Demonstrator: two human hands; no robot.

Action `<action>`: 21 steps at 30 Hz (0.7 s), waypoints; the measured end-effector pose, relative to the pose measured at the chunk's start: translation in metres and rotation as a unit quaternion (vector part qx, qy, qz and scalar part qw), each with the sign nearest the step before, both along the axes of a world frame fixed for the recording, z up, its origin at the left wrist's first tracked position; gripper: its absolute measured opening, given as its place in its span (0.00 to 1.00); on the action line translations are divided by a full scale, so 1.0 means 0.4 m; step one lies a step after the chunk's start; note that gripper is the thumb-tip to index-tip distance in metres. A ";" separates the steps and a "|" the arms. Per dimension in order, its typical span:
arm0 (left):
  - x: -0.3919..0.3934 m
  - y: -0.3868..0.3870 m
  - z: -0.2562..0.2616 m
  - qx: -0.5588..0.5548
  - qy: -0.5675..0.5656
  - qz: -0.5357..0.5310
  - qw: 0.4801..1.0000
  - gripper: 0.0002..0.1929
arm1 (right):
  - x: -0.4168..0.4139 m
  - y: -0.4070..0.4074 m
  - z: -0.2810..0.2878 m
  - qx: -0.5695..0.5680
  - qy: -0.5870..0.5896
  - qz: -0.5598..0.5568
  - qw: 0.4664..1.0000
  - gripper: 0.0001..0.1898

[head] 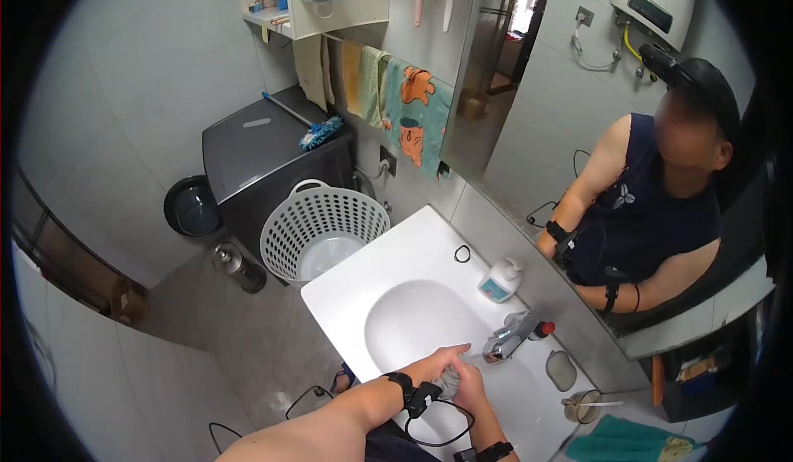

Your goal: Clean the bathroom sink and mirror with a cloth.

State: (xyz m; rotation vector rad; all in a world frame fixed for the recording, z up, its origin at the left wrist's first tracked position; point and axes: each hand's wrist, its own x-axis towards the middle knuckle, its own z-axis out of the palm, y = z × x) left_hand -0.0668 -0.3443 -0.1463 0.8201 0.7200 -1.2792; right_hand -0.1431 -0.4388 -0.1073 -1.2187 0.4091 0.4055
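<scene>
My left hand (443, 361) and my right hand (469, 384) meet over the near part of a white washbasin (427, 310). Bunched between them is a wet-looking grey cloth (446, 383), gripped by both hands and partly hidden by fingers and wrist gear. Just beyond my fingers stands a chrome faucet (505, 343), its spout above the bowl. Whether water is running cannot be told. Each wrist wears a black strap, and a device with a looped cable (441, 440) hangs at the left one.
Behind the basin stand a pump soap bottle (499, 282), a soap dish (561, 370) and a cup with a toothbrush (583, 407). A green cloth (607, 440) lies to the right. On the floor are a perforated laundry basket (325, 226) and a metal canister (241, 268). A mirror (526, 121) reflects a person.
</scene>
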 end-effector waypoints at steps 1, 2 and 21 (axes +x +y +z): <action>0.009 -0.019 -0.055 0.053 -0.060 -0.023 0.997 0.26 | -0.003 0.007 -0.014 -0.003 0.001 0.004 1.000 0.18; 0.012 -0.037 -0.093 0.105 -0.120 -0.051 0.986 0.25 | -0.002 0.006 -0.048 -0.193 -0.046 0.008 0.980 0.18; 0.013 -0.041 -0.075 -0.103 -0.016 0.075 0.992 0.39 | 0.026 -0.015 -0.085 -0.229 -0.050 -0.073 0.969 0.24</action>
